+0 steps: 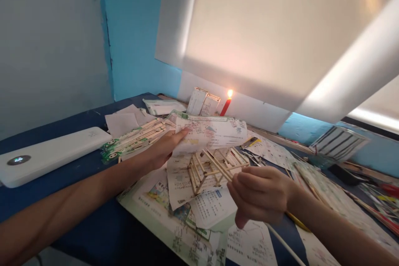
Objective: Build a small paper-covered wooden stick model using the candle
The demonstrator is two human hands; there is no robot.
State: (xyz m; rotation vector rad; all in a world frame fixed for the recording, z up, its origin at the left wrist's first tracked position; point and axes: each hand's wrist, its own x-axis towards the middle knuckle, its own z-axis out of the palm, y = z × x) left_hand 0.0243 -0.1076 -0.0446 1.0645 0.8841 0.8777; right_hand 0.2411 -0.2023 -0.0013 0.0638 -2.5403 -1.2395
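Toward the left end of the bench (96, 116), a long white case (56, 149) with a small round lit display lies slantwise, and next to it, nearer the far left corner, thin sticks lie in a green-printed clear packet (140, 135). The left hand (163, 145) pinches a printed sheet (212, 133) by its left side, thumb on top, lifting it above the papers. Behind the sheet, near the bench's far edge, stands a small paper-covered box (202, 102). Just this side of the sheet, a frame (205, 173) of joined sticks rests on papers well in from the far edge. To the box's right, a lit red candle (226, 107) leans slightly. The right hand (263, 191) is closed around a thin stick (218, 166), which slants across in front of the frame; whether they touch, I cannot tell. Beyond that hand, a yellow-handled knife (252, 142) lies on a paper toward the far edge. Farther right, a striped panel (341, 143) leans by the far edge, with jumbled items at the right end.
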